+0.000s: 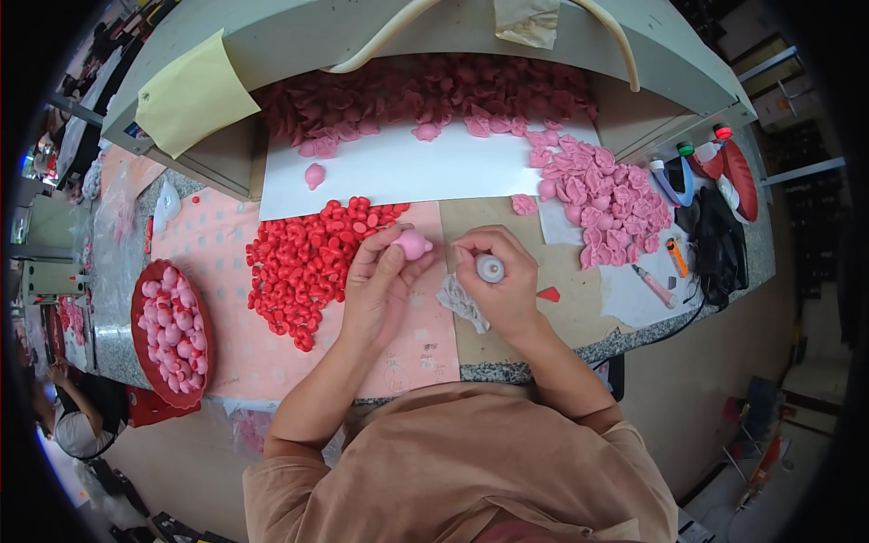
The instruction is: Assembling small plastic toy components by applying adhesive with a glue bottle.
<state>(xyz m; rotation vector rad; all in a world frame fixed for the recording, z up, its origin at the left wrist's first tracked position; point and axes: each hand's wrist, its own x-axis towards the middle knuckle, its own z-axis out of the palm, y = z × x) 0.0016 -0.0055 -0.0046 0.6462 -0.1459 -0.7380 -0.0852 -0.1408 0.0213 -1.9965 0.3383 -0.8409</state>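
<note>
The left hand [373,276] has its grip closed by thumb and fingers on a pink rounded piece [415,245] with small knobs, held up over the desk [511,372], midway along its near edge. The right hand [514,276], just beside it, has its grip curled around a pale bottle [490,268], seen end-on; the bottle and the pink piece are apart. A crumpled pale cloth [463,302] lies by the right wrist, and a red flat piece [549,294] lies on its other side.

Beyond the left hand, a heap of small red pieces [294,267] spreads over a patterned pink sheet [217,344]. A scalloped red bowl [138,348], full of pink-and-red pieces [176,330], sits at the desk's near left corner. Toward the right edge lies a pile of pink petal-shaped pieces [605,204], with an orange-handled tool [677,257] and a black bag [720,244] near it. At the far edge, more pink pieces [398,100] crowd under a grey housing [299,41].
</note>
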